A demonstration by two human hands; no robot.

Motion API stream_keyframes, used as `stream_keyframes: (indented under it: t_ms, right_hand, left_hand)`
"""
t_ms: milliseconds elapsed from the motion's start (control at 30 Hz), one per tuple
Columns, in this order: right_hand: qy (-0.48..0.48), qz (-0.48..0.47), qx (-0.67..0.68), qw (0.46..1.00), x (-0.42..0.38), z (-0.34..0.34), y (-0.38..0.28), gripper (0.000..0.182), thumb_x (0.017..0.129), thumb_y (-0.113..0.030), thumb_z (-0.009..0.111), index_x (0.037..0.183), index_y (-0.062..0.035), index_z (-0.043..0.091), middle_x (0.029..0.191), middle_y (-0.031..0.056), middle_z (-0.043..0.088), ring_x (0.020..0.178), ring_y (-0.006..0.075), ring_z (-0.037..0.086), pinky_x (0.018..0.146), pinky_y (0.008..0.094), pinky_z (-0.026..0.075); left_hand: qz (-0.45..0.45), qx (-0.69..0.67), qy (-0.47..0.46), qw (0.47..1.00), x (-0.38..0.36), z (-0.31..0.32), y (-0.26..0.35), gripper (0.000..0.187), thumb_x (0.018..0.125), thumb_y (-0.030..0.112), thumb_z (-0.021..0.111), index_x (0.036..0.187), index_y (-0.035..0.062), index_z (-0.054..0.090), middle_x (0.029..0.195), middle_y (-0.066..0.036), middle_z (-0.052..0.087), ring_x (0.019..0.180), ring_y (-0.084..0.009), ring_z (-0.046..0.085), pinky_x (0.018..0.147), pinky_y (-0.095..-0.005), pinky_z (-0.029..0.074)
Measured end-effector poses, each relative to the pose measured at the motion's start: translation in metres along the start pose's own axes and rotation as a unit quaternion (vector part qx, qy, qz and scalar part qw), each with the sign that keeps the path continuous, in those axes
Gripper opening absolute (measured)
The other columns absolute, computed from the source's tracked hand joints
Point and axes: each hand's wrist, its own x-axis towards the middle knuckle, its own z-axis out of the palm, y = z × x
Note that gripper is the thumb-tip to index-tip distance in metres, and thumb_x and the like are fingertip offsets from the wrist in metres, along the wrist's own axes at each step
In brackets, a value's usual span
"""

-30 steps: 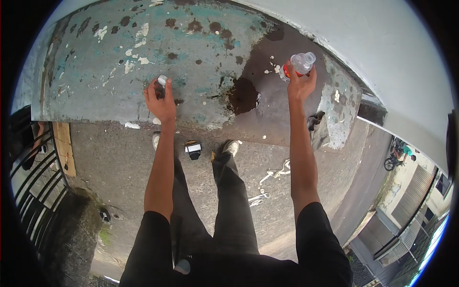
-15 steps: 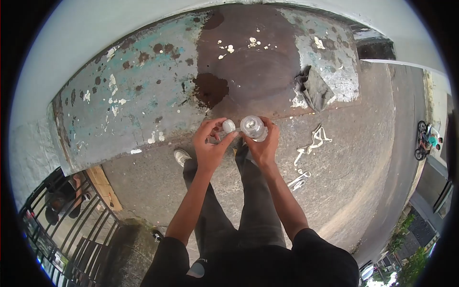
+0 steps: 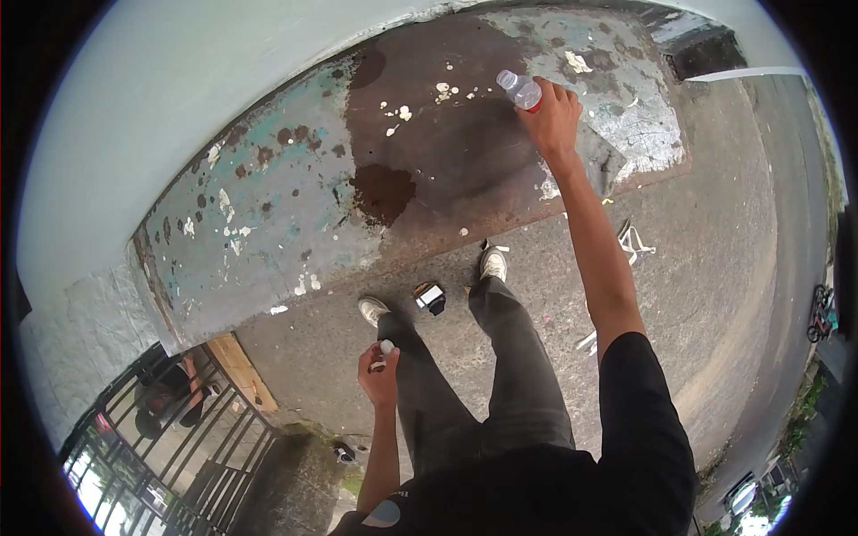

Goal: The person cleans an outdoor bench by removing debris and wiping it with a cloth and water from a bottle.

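Observation:
My right hand (image 3: 556, 121) is stretched far forward over the stained ledge (image 3: 447, 161), its fingers wrapped round a clear plastic bottle (image 3: 520, 89) with a little red near its base. The bottle lies tilted, neck toward the upper left. Low beside my left thigh, my left hand (image 3: 379, 382) pinches a small white round cap (image 3: 386, 347) between its fingertips. A grey cloth (image 3: 606, 161) lies on the ledge near my right wrist, partly hidden by the forearm.
White flakes and a dark wet-looking patch (image 3: 384, 195) mark the ledge. On the ground are a black-and-white item (image 3: 430, 297) between my feet and a white strap (image 3: 635, 243). A barred metal gate (image 3: 192, 429) stands left, with a person (image 3: 165, 397) behind it. A motorbike (image 3: 820, 314) is far right.
My hands have come apart. The right one has carried the bottle forward and right over the ledge, tipping it; the left has dropped back toward my thigh with the cap.

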Motion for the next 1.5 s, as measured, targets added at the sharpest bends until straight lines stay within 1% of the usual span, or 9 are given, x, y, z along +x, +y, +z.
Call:
stream_keyframes:
  t_ms: [267, 700, 933, 1000, 1033, 1100, 1200, 1300, 1500]
  right_hand:
    - [-0.007, -0.068, -0.149, 0.987, 0.108, 0.058, 0.016, 0.048, 0.069, -0.025, 0.079, 0.112, -0.0135, 0.062, 0.105, 0.0106, 0.065, 0.101, 0.0355, 0.057, 0.088, 0.0478, 0.043]
    - [-0.027, -0.116, -0.254, 0.96, 0.141, 0.084, 0.02, 0.038, 0.075, -0.019, 0.07, 0.111, -0.0154, 0.06, 0.105, 0.0081, 0.065, 0.104, 0.0332, 0.057, 0.087, 0.0492, 0.041]
    - [-0.002, -0.05, -0.194, 0.98, 0.136, 0.07, 0.011, 0.049, 0.074, -0.03, 0.075, 0.117, -0.0151, 0.058, 0.109, 0.0116, 0.065, 0.105, 0.0354, 0.056, 0.09, 0.0509, 0.041]
    - [-0.01, 0.049, -0.076, 0.996, 0.135, 0.062, 0.004, 0.062, 0.068, -0.037, 0.081, 0.119, -0.0101, 0.059, 0.111, 0.0148, 0.065, 0.106, 0.037, 0.057, 0.091, 0.0491, 0.043]
    - [-0.008, 0.052, -0.077, 0.996, 0.132, 0.059, 0.004, 0.062, 0.068, -0.037, 0.081, 0.119, -0.0101, 0.059, 0.111, 0.0148, 0.065, 0.106, 0.037, 0.057, 0.091, 0.0491, 0.043]
    - [0.018, 0.075, 0.125, 0.989, 0.123, 0.052, 0.003, 0.07, 0.063, -0.039, 0.085, 0.117, -0.003, 0.059, 0.109, 0.0175, 0.065, 0.106, 0.0364, 0.059, 0.091, 0.0446, 0.046]
    - [0.051, 0.126, 0.204, 0.969, 0.085, 0.019, -0.03, 0.07, 0.062, -0.036, 0.087, 0.114, 0.0015, 0.06, 0.108, 0.0193, 0.064, 0.104, 0.0344, 0.06, 0.09, 0.0413, 0.047]
    - [0.072, 0.076, 0.184, 0.977, 0.028, -0.01, -0.051, 0.072, 0.062, -0.034, 0.088, 0.118, -0.0002, 0.058, 0.106, 0.0159, 0.064, 0.096, 0.03, 0.062, 0.087, 0.0401, 0.049]
    - [-0.003, -0.014, 0.187, 0.982, -0.124, -0.086, -0.099, 0.064, 0.063, -0.016, 0.087, 0.118, -0.004, 0.056, 0.113, 0.0121, 0.059, 0.107, 0.0317, 0.051, 0.092, 0.0429, 0.041]
  left_hand:
    - [-0.126, 0.01, 0.164, 0.978, -0.066, -0.017, -0.047, 0.041, 0.076, 0.014, 0.079, 0.111, -0.0008, 0.065, 0.097, -0.006, 0.065, 0.08, -0.0122, 0.059, 0.066, -0.0296, 0.049]
    - [-0.109, -0.103, 0.151, 0.977, -0.063, 0.044, -0.029, 0.035, 0.076, 0.009, 0.08, 0.106, -0.0016, 0.064, 0.094, -0.004, 0.057, 0.082, -0.0108, 0.054, 0.066, -0.0258, 0.049]
    - [-0.099, -0.1, 0.152, 0.978, -0.053, 0.01, -0.026, 0.035, 0.077, 0.011, 0.08, 0.106, -0.001, 0.064, 0.096, -0.005, 0.059, 0.086, -0.0108, 0.055, 0.065, -0.0256, 0.049]
    - [-0.096, -0.091, 0.15, 0.98, -0.053, 0.002, -0.025, 0.036, 0.077, 0.011, 0.08, 0.106, -0.001, 0.064, 0.097, -0.005, 0.059, 0.087, -0.0108, 0.056, 0.065, -0.0255, 0.049]
    - [-0.093, -0.088, 0.151, 0.98, -0.054, -0.001, -0.023, 0.036, 0.077, 0.011, 0.08, 0.107, -0.001, 0.064, 0.097, -0.005, 0.06, 0.087, -0.0108, 0.056, 0.065, -0.0253, 0.048]
    - [-0.084, -0.083, 0.151, 0.981, -0.053, -0.006, -0.016, 0.036, 0.078, 0.011, 0.08, 0.107, -0.001, 0.064, 0.097, -0.005, 0.06, 0.087, -0.0108, 0.056, 0.065, -0.0252, 0.048]
    - [-0.07, -0.11, 0.151, 0.98, -0.04, -0.006, 0.002, 0.036, 0.078, 0.011, 0.079, 0.108, -0.0008, 0.064, 0.098, -0.005, 0.061, 0.087, -0.0111, 0.057, 0.066, -0.0251, 0.048]
    - [-0.006, -0.191, 0.082, 0.978, -0.008, 0.002, 0.037, 0.036, 0.078, 0.008, 0.079, 0.109, -0.0009, 0.064, 0.099, -0.004, 0.061, 0.09, -0.0114, 0.057, 0.07, -0.0256, 0.048]
    - [0.176, -0.16, -0.083, 0.968, 0.06, 0.036, 0.153, 0.034, 0.073, 0.007, 0.082, 0.103, 0.0004, 0.069, 0.096, -0.005, 0.065, 0.084, -0.0126, 0.059, 0.07, -0.026, 0.046]
